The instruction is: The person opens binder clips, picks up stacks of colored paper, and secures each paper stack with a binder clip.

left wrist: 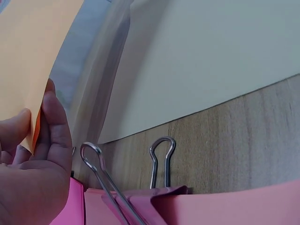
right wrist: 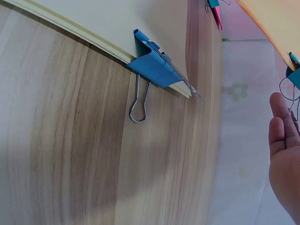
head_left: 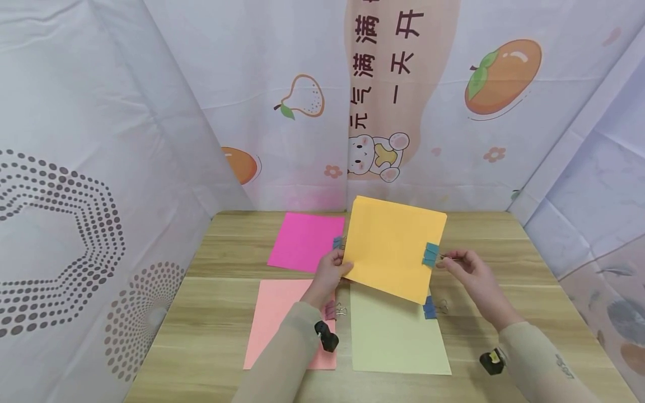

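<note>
A stack of orange-yellow paper is held up tilted above the table in the head view. My left hand pinches its lower left edge, thumb in front and fingers behind, as the left wrist view also shows. On the stack's right edge sits a teal binder clip. My right hand pinches the wire handles of that clip between thumb and fingers. At the border of the right wrist view, the clip is partly cut off, above the fingers.
Magenta paper with a teal clip lies back left. Salmon paper with a pink clip lies under the left forearm. Pale yellow paper bears a blue clip. A curtain borders the wooden table.
</note>
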A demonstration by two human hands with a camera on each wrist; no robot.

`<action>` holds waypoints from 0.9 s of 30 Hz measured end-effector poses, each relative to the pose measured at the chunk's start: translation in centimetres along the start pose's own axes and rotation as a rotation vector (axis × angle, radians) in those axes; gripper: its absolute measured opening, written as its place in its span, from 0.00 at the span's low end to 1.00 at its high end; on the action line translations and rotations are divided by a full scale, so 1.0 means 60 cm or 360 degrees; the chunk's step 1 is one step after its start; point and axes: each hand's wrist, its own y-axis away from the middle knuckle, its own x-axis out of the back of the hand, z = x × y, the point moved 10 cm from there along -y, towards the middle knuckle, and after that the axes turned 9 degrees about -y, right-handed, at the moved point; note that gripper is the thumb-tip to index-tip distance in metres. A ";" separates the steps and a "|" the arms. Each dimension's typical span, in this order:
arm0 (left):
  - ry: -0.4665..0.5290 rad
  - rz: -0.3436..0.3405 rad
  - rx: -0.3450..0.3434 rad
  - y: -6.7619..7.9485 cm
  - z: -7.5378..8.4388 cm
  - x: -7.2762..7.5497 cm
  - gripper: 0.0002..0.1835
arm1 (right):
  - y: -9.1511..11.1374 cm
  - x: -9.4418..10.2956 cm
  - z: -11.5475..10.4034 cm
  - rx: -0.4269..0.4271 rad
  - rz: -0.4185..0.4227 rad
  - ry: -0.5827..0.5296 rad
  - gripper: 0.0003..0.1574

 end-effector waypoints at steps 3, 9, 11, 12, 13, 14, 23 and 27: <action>0.0038 0.0022 0.0038 -0.001 -0.003 -0.001 0.11 | -0.001 0.001 0.002 0.0012 -0.0006 0.0037 0.35; 0.0141 0.0072 0.0115 -0.002 -0.009 -0.003 0.13 | -0.001 0.002 -0.001 0.0051 -0.0013 -0.0061 0.33; 0.0178 0.0083 0.0134 -0.001 -0.009 -0.004 0.14 | 0.000 0.003 -0.002 0.0054 -0.0012 -0.0094 0.33; 0.0201 0.0088 0.0142 -0.001 -0.009 -0.004 0.14 | 0.001 0.003 -0.002 0.0058 -0.0013 -0.0095 0.33; 0.0220 0.0089 0.0146 -0.001 -0.009 -0.005 0.14 | 0.001 0.003 -0.002 0.0061 -0.0012 -0.0098 0.33; 0.0242 0.0089 0.0151 0.000 -0.010 -0.006 0.14 | 0.002 0.004 -0.002 0.0060 -0.0016 -0.0095 0.33; 0.0468 0.0031 0.0188 0.007 -0.011 -0.021 0.19 | 0.009 -0.002 0.006 -0.0001 -0.0074 -0.0035 0.32; 0.0502 0.0033 0.0193 0.008 -0.013 -0.025 0.22 | 0.012 -0.003 0.003 0.0017 -0.0076 -0.0053 0.32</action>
